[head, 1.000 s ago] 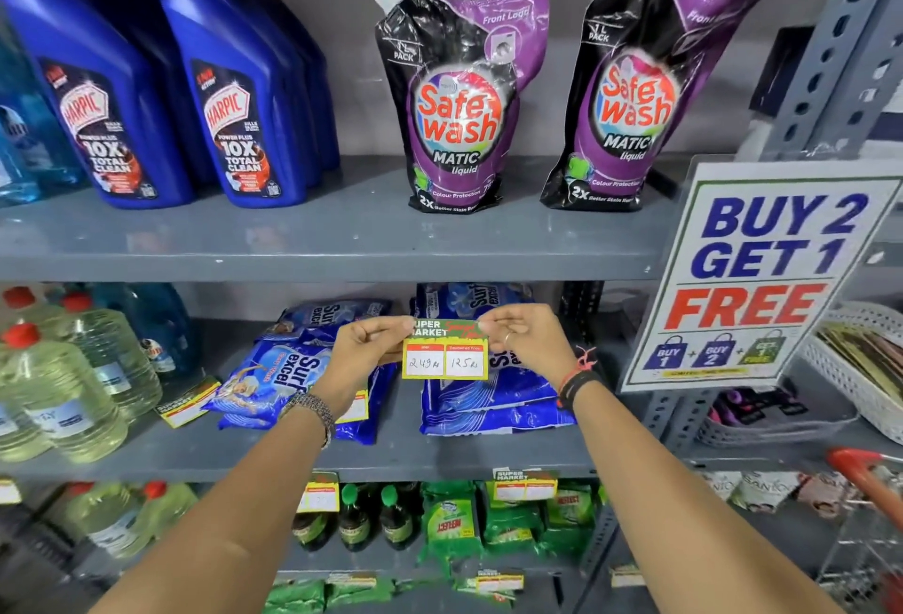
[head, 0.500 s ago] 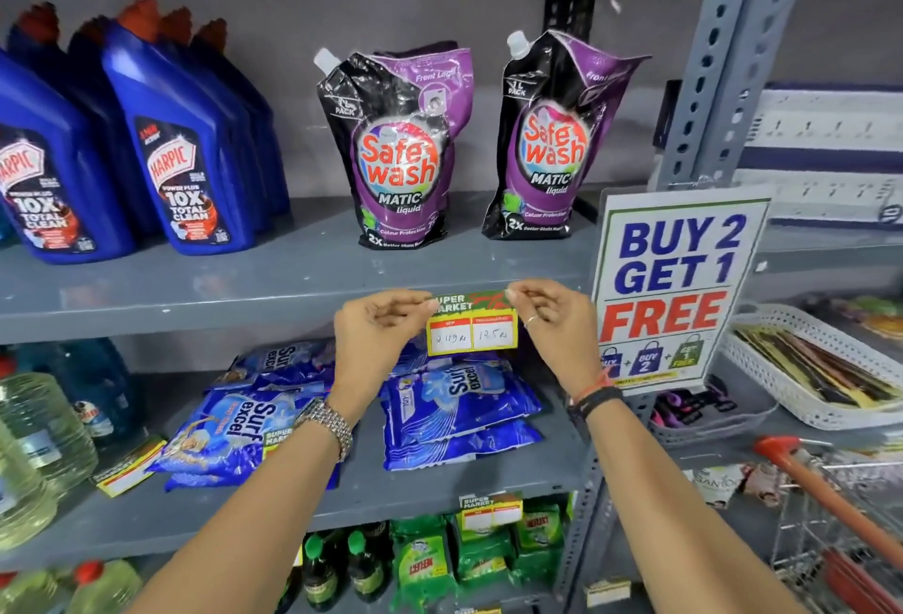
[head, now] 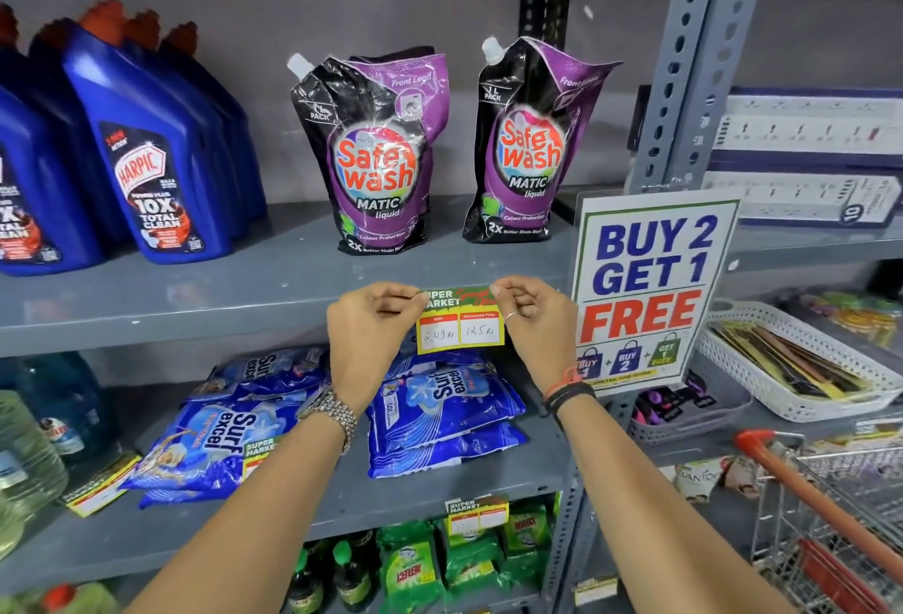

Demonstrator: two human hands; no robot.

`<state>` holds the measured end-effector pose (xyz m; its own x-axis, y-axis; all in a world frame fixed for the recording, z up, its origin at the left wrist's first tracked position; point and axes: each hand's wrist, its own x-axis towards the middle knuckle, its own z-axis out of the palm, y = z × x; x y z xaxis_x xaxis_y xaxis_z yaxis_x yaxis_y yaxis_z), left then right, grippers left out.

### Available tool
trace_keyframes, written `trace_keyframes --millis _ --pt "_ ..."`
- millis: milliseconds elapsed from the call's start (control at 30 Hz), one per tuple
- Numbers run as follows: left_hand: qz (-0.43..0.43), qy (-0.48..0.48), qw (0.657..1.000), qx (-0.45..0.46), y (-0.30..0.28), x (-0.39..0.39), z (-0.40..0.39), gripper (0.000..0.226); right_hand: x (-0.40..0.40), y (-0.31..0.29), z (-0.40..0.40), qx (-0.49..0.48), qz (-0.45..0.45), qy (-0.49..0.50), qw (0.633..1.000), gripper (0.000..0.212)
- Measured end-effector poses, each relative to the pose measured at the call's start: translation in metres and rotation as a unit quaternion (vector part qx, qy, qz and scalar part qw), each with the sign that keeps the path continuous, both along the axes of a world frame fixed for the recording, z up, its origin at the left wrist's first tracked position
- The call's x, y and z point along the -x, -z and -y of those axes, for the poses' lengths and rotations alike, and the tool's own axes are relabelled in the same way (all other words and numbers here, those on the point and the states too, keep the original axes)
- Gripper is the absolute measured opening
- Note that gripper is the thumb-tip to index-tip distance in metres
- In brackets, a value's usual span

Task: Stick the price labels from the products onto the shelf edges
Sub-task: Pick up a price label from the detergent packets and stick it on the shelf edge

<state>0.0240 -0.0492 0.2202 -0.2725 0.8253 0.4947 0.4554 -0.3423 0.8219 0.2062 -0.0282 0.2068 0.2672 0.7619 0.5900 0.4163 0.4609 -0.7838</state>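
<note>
- The left hand point(head: 371, 335) and right hand point(head: 532, 320) each pinch a top corner of the price label point(head: 460, 322), stretched flat between them.
- The label sits against the shelf edge point(head: 195, 325), its lower half hanging below it; I cannot tell whether it has stuck yet.
- To do it well: level the top with the edge, press from the middle outward, then let go.
- Just beyond the hands stand two detergent pouches point(head: 376, 159), likely the label's product; centre it beneath them, clear of the offer sign point(head: 650, 281) beside the right hand.
</note>
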Motion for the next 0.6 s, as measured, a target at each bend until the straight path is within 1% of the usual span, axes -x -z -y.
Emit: trace_keyframes --millis 67,100,133,200,267,300,333,400,600 --pt "-0.094 -0.041 0.995 -0.006 -0.006 0.002 0.002 0.019 0.006 0.000 0.003 -0.028 0.015 0.034 0.999 0.009" --pt "-0.137 -0.069 0.988 -0.021 -0.009 0.003 0.004 0.021 0.008 -0.001 0.004 -0.050 0.041 0.060 0.996 0.009" --pt "-0.168 -0.097 0.980 -0.044 -0.010 0.005 0.006 0.022 0.010 -0.002 0.005 -0.068 0.077 0.082 0.991 0.013" --pt "-0.211 -0.122 0.964 -0.104 -0.009 0.008 0.006 0.021 0.015 -0.006 0.003 -0.073 0.152 0.074 0.983 0.032" --pt "-0.272 -0.079 0.949 -0.136 -0.008 0.009 0.001 0.025 0.021 -0.010 -0.001 -0.040 0.219 0.040 0.974 0.053" --pt "-0.305 -0.045 0.942 -0.132 -0.007 0.009 -0.004 0.030 0.023 -0.011 -0.003 -0.024 0.242 0.036 0.969 0.060" --pt "-0.328 -0.019 0.937 -0.120 -0.007 0.008 -0.009 0.035 0.023 -0.012 -0.005 -0.012 0.252 0.037 0.967 0.061" --pt "-0.341 -0.009 0.935 -0.095 -0.005 0.008 -0.016 0.037 0.021 -0.016 -0.005 0.004 0.250 0.030 0.968 0.054" --pt "-0.293 -0.007 0.952 -0.094 0.000 0.009 -0.018 0.032 0.004 -0.033 -0.004 0.061 0.195 -0.034 0.978 0.033"
